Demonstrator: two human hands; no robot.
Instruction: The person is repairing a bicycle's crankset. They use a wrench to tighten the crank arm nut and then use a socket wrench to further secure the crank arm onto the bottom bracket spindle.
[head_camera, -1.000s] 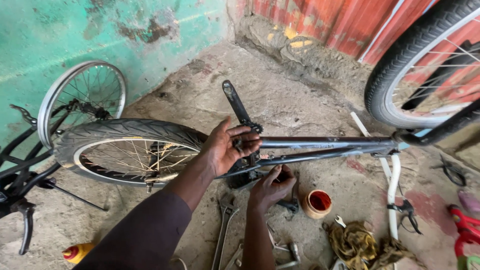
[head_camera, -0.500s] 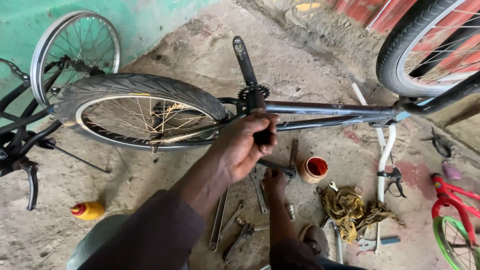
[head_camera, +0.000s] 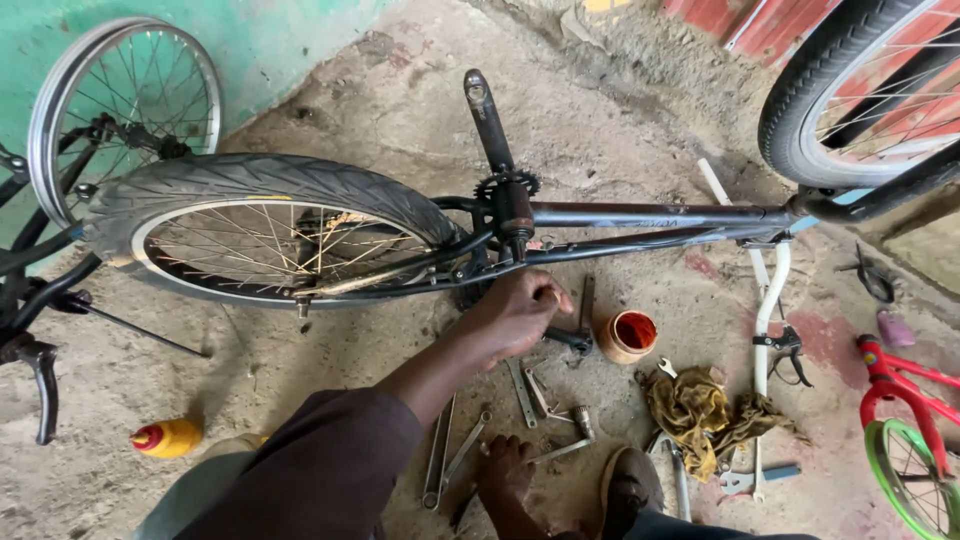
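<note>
Green paint covers the wall at the far left, where a bare spoked rim (head_camera: 120, 110) leans. Below it a yellow bottle with a red cap (head_camera: 165, 437) lies on the concrete floor (head_camera: 300, 400). Next comes the rear wheel (head_camera: 270, 235) of a dark bicycle lying on its side, tyre on, its stays running to the bottom bracket (head_camera: 512, 215), where a small chainring and a crank arm (head_camera: 488, 118) stick up toward the wall.

Just under that bracket the left hand (head_camera: 518, 315) is curled around something at the frame's underside; the fingers are closed, but what they grip is hidden by the hand itself. The right hand (head_camera: 503, 468) rests lower, fingers down among the flat spanners (head_camera: 445, 462) strewn on the floor; whether it has picked one up I cannot tell.

Doing this well, as I judge it, means keeping the frame steady, seating any tool squarely on the fitting before pushing, and turning with the wrist in line so nothing slips toward the chainring teeth.

Further right sit a small orange tub (head_camera: 627, 335), a mustard-coloured rag (head_camera: 700, 410), white handlebars (head_camera: 768, 300), another tyred wheel (head_camera: 860, 90) and a red child's bike (head_camera: 910, 420).
</note>
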